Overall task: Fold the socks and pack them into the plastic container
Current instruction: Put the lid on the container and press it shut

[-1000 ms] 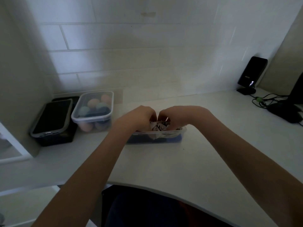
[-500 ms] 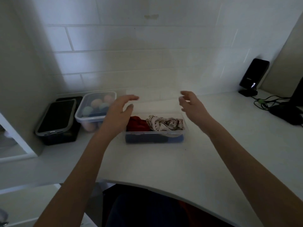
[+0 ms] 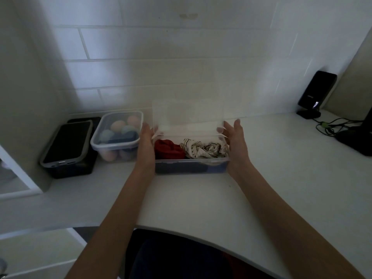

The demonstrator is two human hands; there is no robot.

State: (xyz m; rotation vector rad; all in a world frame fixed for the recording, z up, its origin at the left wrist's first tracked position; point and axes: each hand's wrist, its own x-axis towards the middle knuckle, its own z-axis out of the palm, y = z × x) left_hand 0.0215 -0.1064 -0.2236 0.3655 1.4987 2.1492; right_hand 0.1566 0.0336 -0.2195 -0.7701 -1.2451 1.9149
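A clear plastic container (image 3: 191, 160) stands on the white counter in front of me. Inside it lie a red sock (image 3: 169, 151) on the left, a white patterned sock (image 3: 203, 151) on the right, and dark blue socks (image 3: 181, 168) underneath. A clear lid (image 3: 188, 117) stands tilted above the container's far edge, near the tiled wall. My left hand (image 3: 146, 141) grips the lid's left end and my right hand (image 3: 234, 141) grips its right end. Fingertips show through the plastic.
A second lidded container (image 3: 116, 135) with rolled pastel socks stands to the left. Beside it a dark phone (image 3: 66, 141) lies on a black box (image 3: 80, 170). A black speaker (image 3: 316, 91), cables (image 3: 332, 125) and a dark device (image 3: 358, 137) sit at the right.
Both hands left the socks inside the container, rose and spread apart, and now hold the lid by its two ends behind the container.
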